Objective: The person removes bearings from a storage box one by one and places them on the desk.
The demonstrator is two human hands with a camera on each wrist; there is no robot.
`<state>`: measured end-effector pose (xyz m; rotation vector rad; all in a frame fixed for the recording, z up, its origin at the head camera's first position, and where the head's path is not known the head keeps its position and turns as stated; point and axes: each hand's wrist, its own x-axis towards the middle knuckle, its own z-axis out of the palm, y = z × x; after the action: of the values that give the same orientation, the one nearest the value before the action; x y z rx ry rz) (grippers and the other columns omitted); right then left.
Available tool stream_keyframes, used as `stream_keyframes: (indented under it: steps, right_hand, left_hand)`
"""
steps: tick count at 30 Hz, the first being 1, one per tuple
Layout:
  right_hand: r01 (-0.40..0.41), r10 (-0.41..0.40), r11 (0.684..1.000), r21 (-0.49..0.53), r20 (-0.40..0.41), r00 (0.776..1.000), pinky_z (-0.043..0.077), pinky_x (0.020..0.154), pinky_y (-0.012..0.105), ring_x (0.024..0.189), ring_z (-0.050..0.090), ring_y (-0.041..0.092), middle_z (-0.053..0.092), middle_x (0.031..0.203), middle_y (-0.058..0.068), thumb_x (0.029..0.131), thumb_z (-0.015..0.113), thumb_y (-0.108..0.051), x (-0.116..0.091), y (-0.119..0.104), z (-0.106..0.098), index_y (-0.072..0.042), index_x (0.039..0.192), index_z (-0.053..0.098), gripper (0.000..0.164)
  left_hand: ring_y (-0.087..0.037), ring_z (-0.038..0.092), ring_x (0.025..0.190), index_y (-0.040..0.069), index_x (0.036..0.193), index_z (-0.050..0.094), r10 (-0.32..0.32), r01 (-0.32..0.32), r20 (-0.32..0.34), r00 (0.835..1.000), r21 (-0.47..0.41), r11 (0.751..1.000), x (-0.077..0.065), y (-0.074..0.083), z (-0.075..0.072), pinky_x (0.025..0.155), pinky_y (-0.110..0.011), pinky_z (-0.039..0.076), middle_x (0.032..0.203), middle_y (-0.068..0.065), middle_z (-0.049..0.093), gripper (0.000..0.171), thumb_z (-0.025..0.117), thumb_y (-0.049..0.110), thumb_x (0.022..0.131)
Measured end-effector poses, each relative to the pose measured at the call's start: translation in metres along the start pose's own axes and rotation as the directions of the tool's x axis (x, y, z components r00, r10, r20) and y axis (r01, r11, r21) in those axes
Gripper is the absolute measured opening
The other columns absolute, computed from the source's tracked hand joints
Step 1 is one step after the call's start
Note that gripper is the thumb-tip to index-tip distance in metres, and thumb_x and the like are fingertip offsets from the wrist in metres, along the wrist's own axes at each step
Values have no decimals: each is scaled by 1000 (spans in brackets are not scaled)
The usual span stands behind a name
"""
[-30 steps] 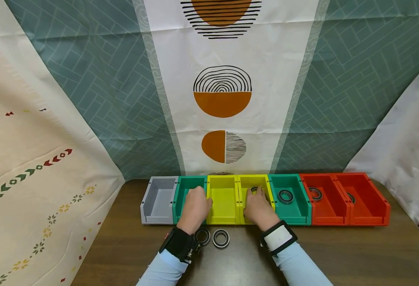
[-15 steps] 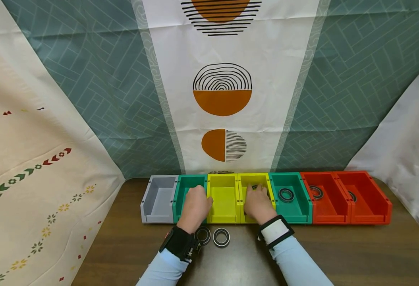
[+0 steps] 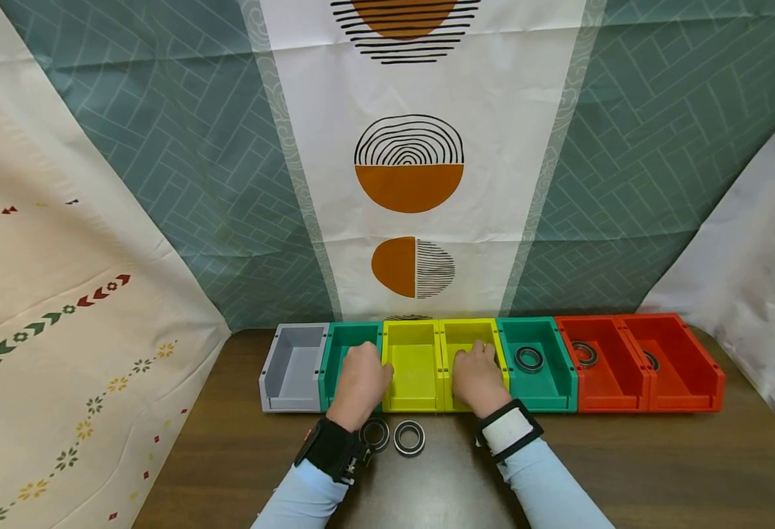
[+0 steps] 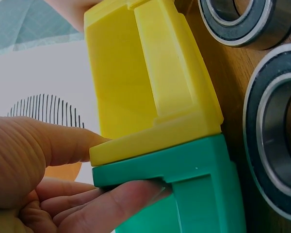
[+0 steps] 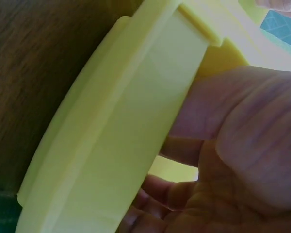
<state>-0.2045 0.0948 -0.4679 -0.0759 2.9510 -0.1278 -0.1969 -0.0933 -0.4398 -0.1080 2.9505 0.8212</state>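
Note:
My left hand pinches the adjoining side walls of a green bin and a yellow bin. In the left wrist view the thumb lies on the yellow side and a finger on the green side. My right hand reaches down into the other yellow bin, its fingers bent. The bin's front wall hides the fingertips in the right wrist view, so whatever they touch is out of sight. Two ball bearings lie on the table: one between my wrists, another beside my left wristband.
The bins stand in one row, with a grey bin at the left end. Single bearings lie in the right green bin, the near red bin and the end red bin. A patterned cloth hangs behind.
My right hand shifts slightly within the yellow bin, and the bearing that showed beyond its fingertips is now hidden. My left hand keeps its pinch on the bin walls.

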Motion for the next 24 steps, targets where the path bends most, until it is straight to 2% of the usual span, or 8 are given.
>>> stream_keyframes:
  steps: [3,9,12,17,20,24]
  right_hand:
    - [20,-20,999,26,6,1000,42,72,41,92,35,37,42,94,22,78,70,-16,-1,2,0,0,100,58,29]
    - [24,-23,993,112,-9,1000,42,76,45,88,41,36,46,93,22,74,72,-13,-3,4,1,1,103,58,35]
    - [23,-17,989,145,-41,999,44,71,41,81,45,31,48,88,18,71,76,-15,-3,5,1,0,101,58,38]
    - [56,-39,980,193,-89,995,42,59,32,66,46,22,48,73,8,69,77,-13,-5,7,-3,-3,87,57,28]
    - [74,-57,975,209,-86,995,40,56,30,63,46,21,48,70,6,69,76,-12,-6,8,-5,-4,83,56,26]
    - [75,-60,973,216,-72,996,41,57,30,64,47,20,48,70,5,68,79,-19,-6,10,-3,-4,85,55,32]
  left_hand:
    - [-14,51,47,-1,86,58,2,-2,-3,1000,4,1000,0,0,0,41,-22,41,62,-6,52,23,63,22,88]
    - [-14,51,48,-1,88,59,6,-6,-6,1000,10,1000,0,0,0,42,-22,41,62,-6,52,23,63,22,88]
    - [-14,51,48,-1,88,59,12,-12,-5,1000,12,1000,0,0,0,42,-22,41,62,-6,52,23,63,22,88]
    - [-15,51,49,-1,89,59,4,-4,3,1000,6,1000,0,2,0,42,-22,41,63,-6,52,23,62,22,88]
    - [-15,51,49,-1,89,59,-3,3,3,1000,6,1000,0,2,0,42,-22,41,63,-6,53,23,62,21,88]
    - [-15,51,50,-1,90,59,-16,15,9,1000,15,1000,0,2,1,43,-23,42,64,-6,53,22,62,21,88]
